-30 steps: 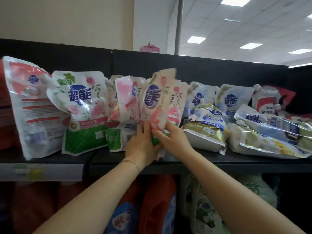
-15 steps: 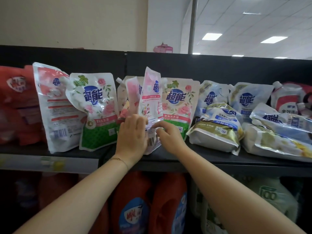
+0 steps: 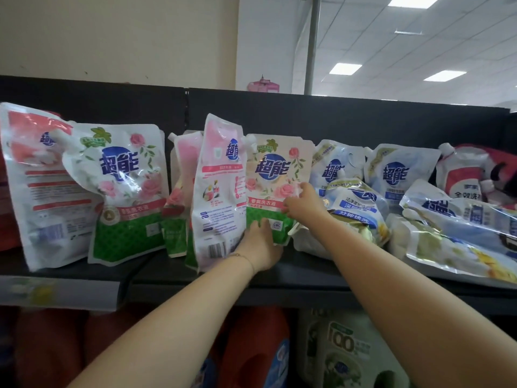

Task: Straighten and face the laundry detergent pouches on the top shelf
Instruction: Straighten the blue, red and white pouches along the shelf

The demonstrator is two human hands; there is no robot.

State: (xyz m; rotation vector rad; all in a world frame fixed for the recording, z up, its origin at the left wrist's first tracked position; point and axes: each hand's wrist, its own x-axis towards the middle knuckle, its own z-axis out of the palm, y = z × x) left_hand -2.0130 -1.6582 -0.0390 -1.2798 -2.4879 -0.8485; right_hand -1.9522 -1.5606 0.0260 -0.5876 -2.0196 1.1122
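Detergent pouches stand and lie along the black top shelf (image 3: pixel 279 278). A rose-print pouch with a green base (image 3: pixel 275 175) stands upright in the middle, its front facing me. My left hand (image 3: pixel 261 245) holds its bottom left corner, and my right hand (image 3: pixel 303 204) pinches its right edge. Just left of it a pink pouch (image 3: pixel 216 191) stands turned sideways, back label showing. Further left are another rose-print pouch (image 3: pixel 128 191) and a back-facing pouch (image 3: pixel 39 186). Blue and gold pouches (image 3: pixel 355 208) slump on the right.
More blue pouches (image 3: pixel 458 217) lie flat at the right end, with a red-and-white one (image 3: pixel 461 175) behind. A black back panel (image 3: pixel 363 119) closes the shelf's rear. Red and green detergent jugs (image 3: pixel 257 348) stand on the shelf below.
Both hands moved right, from the sideways pink pouch to the green-based rose pouch, which now stands more squarely upright. The camera view shifted a little to the right.
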